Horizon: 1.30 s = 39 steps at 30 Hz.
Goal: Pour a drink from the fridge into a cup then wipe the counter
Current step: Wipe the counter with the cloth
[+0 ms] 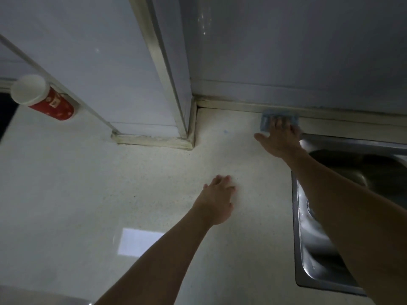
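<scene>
Wiping the pale surface looks to be the step in hand. Sink at right, red cup far left by the wall. Left hand rests spread, empty; right hand presses flat on the blue cloth at the back edge, which probably needs sweeping forward next.

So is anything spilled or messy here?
The red cup stands upright and no spill shows. Only a tiny blue speck on the counter and pale splash marks high on the wall look odd.
</scene>
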Motion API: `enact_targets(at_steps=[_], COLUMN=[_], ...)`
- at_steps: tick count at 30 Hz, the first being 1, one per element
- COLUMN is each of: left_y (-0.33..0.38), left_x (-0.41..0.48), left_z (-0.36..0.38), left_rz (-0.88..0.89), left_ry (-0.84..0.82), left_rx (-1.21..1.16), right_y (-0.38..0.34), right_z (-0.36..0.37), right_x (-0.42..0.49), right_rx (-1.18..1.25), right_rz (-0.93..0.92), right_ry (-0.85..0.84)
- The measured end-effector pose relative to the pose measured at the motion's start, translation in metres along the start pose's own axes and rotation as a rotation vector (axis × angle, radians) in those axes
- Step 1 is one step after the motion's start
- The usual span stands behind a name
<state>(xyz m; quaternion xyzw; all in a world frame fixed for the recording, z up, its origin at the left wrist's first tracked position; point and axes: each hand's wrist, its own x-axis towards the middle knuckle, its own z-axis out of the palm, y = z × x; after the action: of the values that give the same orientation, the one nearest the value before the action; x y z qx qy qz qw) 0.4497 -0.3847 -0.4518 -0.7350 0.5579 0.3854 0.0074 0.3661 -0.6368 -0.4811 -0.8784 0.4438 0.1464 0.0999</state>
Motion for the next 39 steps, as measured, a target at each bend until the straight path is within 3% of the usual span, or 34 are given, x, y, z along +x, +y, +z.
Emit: enact_targets(at_steps=[5, 11, 17, 26, 34, 39], left_y=[0.006, 0.005, 0.008, 0.005, 0.004, 0.001], left_x=[-0.005, -0.006, -0.008, -0.009, -0.009, -0.017], left_z=[-0.004, 0.0, 0.003, 0.005, 0.009, 0.008], left_rz=[-0.018, -0.027, -0.039, -0.021, -0.012, 0.017], left_ry=[-0.01, 0.01, 0.081, 0.034, 0.052, 0.065], left_rx=[-0.015, -0.031, -0.012, -0.001, -0.014, -0.001], right_y=[-0.062, -0.16, -0.191, -0.145, 0.003, -0.003], right_z=[-0.005, -0.004, 0.004, 0.001, 0.021, 0.025], right_x=[-0.005, 0.004, 0.008, -0.005, -0.056, -0.066], right_rx=[0.077, 0.074, 0.019, -0.064, 0.014, 0.142], right_rz=[0.081, -0.062, -0.191, -0.283, -0.096, 0.083], right_ry=[-0.065, -0.08, -0.025, 0.066, 0.212, 0.22])
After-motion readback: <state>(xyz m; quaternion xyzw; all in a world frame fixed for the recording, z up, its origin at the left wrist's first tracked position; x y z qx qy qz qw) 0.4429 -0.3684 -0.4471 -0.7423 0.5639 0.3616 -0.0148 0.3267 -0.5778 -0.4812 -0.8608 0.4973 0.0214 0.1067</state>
